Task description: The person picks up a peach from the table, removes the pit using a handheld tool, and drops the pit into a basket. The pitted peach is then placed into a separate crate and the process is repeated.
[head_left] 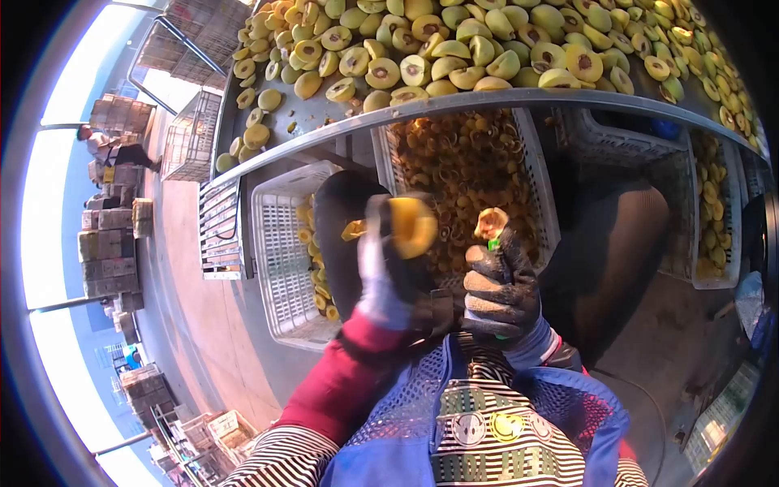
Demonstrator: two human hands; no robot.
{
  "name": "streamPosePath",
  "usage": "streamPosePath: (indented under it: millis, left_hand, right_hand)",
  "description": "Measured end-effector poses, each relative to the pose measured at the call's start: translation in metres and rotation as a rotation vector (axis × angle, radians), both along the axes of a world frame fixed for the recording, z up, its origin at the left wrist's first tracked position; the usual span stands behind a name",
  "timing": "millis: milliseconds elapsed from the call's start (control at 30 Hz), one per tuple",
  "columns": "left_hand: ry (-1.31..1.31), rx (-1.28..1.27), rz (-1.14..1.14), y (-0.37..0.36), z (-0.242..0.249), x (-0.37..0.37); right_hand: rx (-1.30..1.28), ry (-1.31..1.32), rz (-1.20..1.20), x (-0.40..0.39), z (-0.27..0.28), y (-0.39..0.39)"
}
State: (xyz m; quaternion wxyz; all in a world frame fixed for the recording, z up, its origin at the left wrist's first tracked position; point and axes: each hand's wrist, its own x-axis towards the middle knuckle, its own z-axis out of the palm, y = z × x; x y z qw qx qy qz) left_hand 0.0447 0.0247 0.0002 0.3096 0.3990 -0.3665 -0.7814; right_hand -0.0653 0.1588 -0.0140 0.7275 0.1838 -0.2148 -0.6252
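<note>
My left hand point(380, 258), gloved and smeared by motion, grips a yellow pitted peach half point(414, 227). Another bit of yellow flesh point(354, 230) shows at its left side. In my right hand point(501, 294), wearing a dark, dirty glove, the fingers are wrapped round a small green-handled tool point(493, 243). A brown, ragged piece of scooped-out peach core point(492, 222) sits at the tool's tip; the blade itself is hidden. Beneath and beyond both hands stands a crate point(531, 174) full of brown cores and scraps.
A metal table point(304, 114) heaped with halved peaches point(422, 49) spans the front, its raised rim above my knees. White crates with peach halves stand at left point(284, 268) and right point(718, 280). Stacked crates point(109, 252) and a person point(109, 148) are further left.
</note>
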Motion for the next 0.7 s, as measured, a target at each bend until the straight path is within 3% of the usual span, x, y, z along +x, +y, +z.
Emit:
streamPosePath:
  millis: [100, 167, 233, 267, 300, 367, 433, 500, 567, 633, 667, 700]
  left_hand:
    - [-0.363, -0.749, 0.297, -0.051, 0.026, 0.057]
    - [-0.939, -0.868, 0.066, -0.105, 0.031, 0.117]
    - [-1.817, -0.924, -0.406, -0.146, 0.024, 0.153]
    - [-1.681, -0.963, -0.302, -0.154, 0.031, 0.141]
    - [-1.171, -1.092, -0.063, -0.166, 0.032, 0.123]
    - [-0.659, -0.709, -0.031, -0.185, 0.052, 0.069]
    - [-0.836, -0.680, -0.154, -0.210, 0.061, 0.015]
    - [-1.267, -1.075, -0.284, -0.255, 0.036, -0.028]
    - [-1.466, -1.448, -0.358, -0.314, -0.044, -0.046]
    - [-1.022, -0.983, -0.554, -0.323, -0.033, -0.078]
    - [-0.732, -0.437, -0.508, -0.296, -0.006, -0.087]
    - [-0.490, -0.382, -0.499, -0.285, -0.006, -0.085]
  right_hand:
    - [0.077, 0.096, 0.145, 0.002, -0.015, 0.004]
    - [0.170, 0.328, 0.199, -0.001, 0.000, 0.002]
    - [0.234, 0.464, 0.233, -0.003, 0.004, -0.003]
    - [0.218, 0.473, 0.232, -0.004, 0.001, -0.008]
    - [0.247, 0.514, 0.264, -0.006, -0.004, -0.014]
    - [0.293, 0.558, 0.307, -0.005, -0.008, -0.020]
    - [0.350, 0.656, 0.311, -0.008, -0.006, -0.028]
    - [0.359, 0.645, 0.292, -0.010, -0.012, -0.032]
    - [0.438, 0.643, 0.304, -0.012, -0.023, -0.035]
    - [0.430, 0.623, 0.280, -0.012, -0.028, -0.038]
    - [0.466, 0.683, 0.313, -0.013, -0.025, -0.041]
    - [0.501, 0.744, 0.344, -0.015, -0.021, -0.044]
